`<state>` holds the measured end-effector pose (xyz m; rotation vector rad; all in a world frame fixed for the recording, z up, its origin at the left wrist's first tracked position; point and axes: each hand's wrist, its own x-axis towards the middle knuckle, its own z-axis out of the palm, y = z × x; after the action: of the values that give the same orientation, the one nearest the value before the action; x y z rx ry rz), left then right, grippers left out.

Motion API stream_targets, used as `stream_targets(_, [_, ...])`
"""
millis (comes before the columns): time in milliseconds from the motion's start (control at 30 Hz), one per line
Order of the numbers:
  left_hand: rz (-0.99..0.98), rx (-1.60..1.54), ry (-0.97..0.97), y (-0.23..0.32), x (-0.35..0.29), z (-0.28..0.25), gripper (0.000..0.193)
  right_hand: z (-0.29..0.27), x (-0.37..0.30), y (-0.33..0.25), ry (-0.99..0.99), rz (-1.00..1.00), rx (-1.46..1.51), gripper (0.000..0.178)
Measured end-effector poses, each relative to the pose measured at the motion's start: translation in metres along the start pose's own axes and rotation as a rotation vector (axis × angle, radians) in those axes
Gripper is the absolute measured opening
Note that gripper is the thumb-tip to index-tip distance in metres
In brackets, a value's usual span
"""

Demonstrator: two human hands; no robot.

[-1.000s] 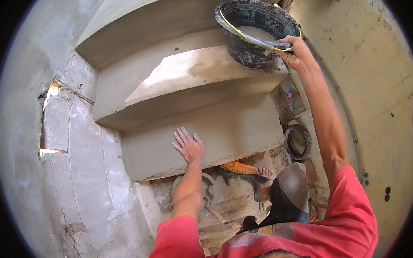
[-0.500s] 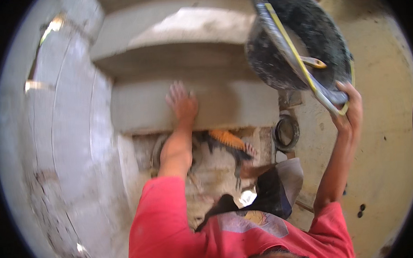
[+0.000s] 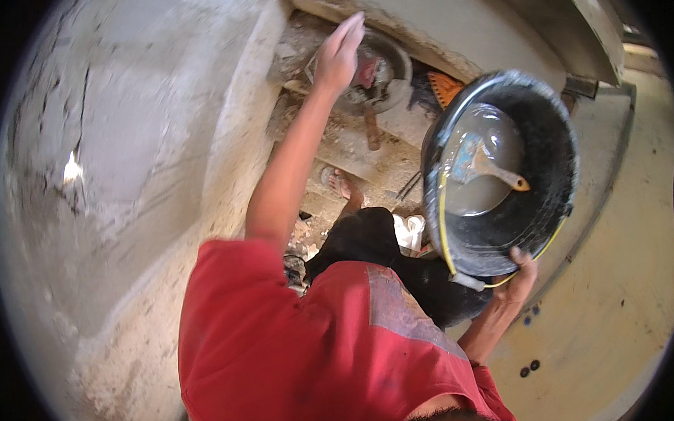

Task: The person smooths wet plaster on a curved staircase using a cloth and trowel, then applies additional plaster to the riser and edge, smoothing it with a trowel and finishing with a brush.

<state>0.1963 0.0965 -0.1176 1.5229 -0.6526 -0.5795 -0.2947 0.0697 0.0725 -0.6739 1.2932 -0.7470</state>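
My right hand (image 3: 519, 277) grips the near rim of a black bucket (image 3: 549, 155), which is tilted so that its inside shows. Grey, watery liquid (image 3: 472, 200) lies in the bucket, and a paintbrush (image 3: 503, 173) with a wooden handle rests in it. The bucket's yellow wire handle (image 3: 443, 218) hangs down over the near side. My left hand (image 3: 338, 58) is stretched forward with straight fingers and holds nothing. It is close to the lower edge of a plastered step (image 3: 457, 24); whether it touches that edge I cannot tell.
Beyond my left hand, a round basin (image 3: 400, 60) with tools or scraps stands on lower, debris-strewn steps. Beside it lie a wooden handle (image 3: 372, 129) and an orange ridged thing (image 3: 445, 89). A grey plastered wall (image 3: 138, 143) rises on the left; a yellowish surface (image 3: 607, 305) spreads right.
My view has swung left and down. The left hand has come off the plastered step face. The bucket is lower and nearer, tipped so its liquid shows, still in my right hand.
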Motion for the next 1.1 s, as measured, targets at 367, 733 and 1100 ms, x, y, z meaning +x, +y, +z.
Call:
stream_targets(367, [-1.020,0.078,0.567,-0.106,-0.536,-0.189,0.052,0.044,-0.020,0.153,-0.553,0.357,-0.518,0.050])
stream_targets(733, [-1.426,0.167,0.639,-0.146,-0.790,-0.137,0.024,0.128,0.111,0.446,-0.735,0.419,-0.821,0.041])
stream_targets(1100, [-1.103,0.482,0.328,-0.147,-0.772,-0.124,0.036,0.201,0.302,0.604,-0.888,0.134,-0.907,0.051])
